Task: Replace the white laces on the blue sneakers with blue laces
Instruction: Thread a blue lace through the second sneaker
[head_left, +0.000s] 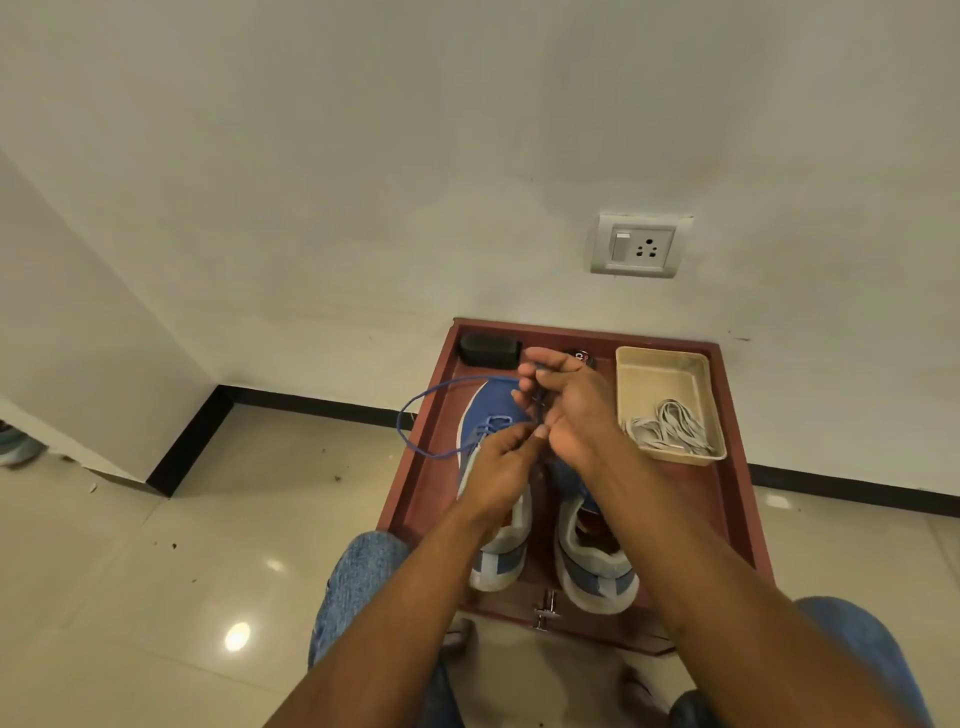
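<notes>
In the red-brown tray on the floor, two blue sneakers stand side by side; above the left one, the left hand and right hand pinch the blue lace. Far right, a beige box holds white laces

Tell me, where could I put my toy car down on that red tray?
Bare tray shows right of the right sneaker, below the beige bin holding white laces. A thinner strip runs left of the left sneaker, partly crossed by the blue lace. The middle is crowded: both hands work there.
</notes>
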